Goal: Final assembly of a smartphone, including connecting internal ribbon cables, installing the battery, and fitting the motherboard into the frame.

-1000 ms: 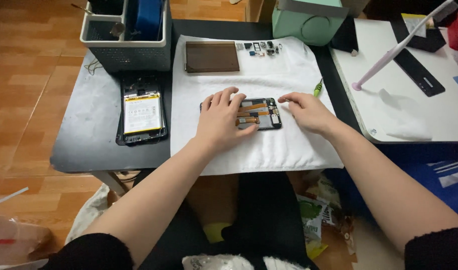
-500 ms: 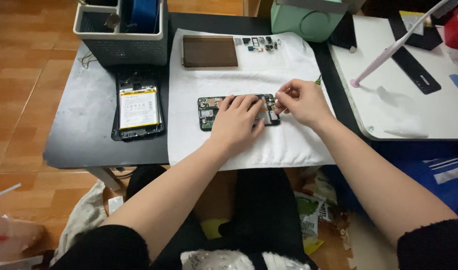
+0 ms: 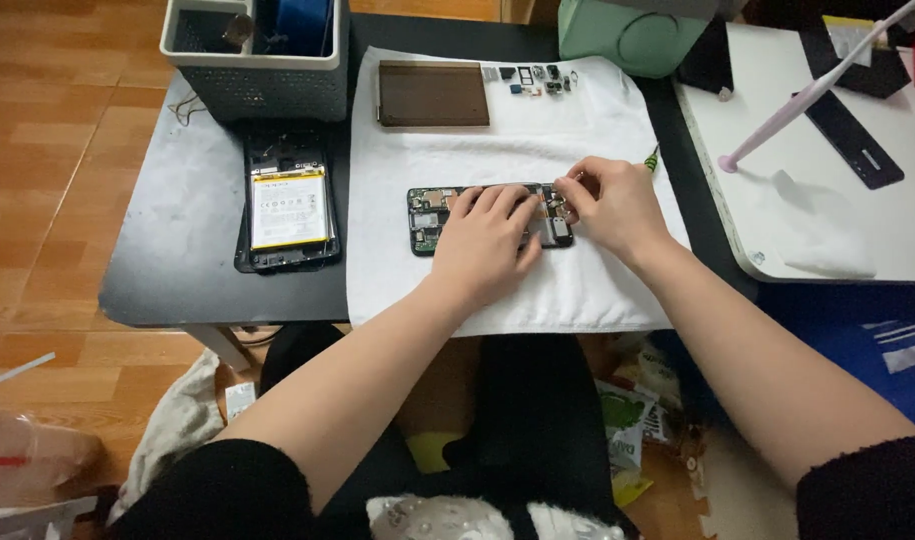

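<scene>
An opened phone body [image 3: 432,215] with bare circuit boards lies on a white towel [image 3: 577,290] over a black table [image 3: 177,270]. My left hand [image 3: 489,240] rests flat on the middle of the phone, its fingers spread over it. At the phone's right end my right hand [image 3: 612,205] has its fingers pinched together and grips a green-handled screwdriver [image 3: 652,157], whose handle sticks out past the knuckles. The tip of the tool is hidden under my fingers.
A second opened phone with its battery showing [image 3: 287,205] lies left on the table. A brown back cover [image 3: 433,93] and several small parts [image 3: 537,80] sit at the towel's far edge. A grey basket [image 3: 252,60], a green device [image 3: 632,35] and a white side table [image 3: 857,180] stand around.
My left hand slid from the phone's left end onto its middle. My right hand closed in on the phone's right end, fingers pinched. The view shifted slightly.
</scene>
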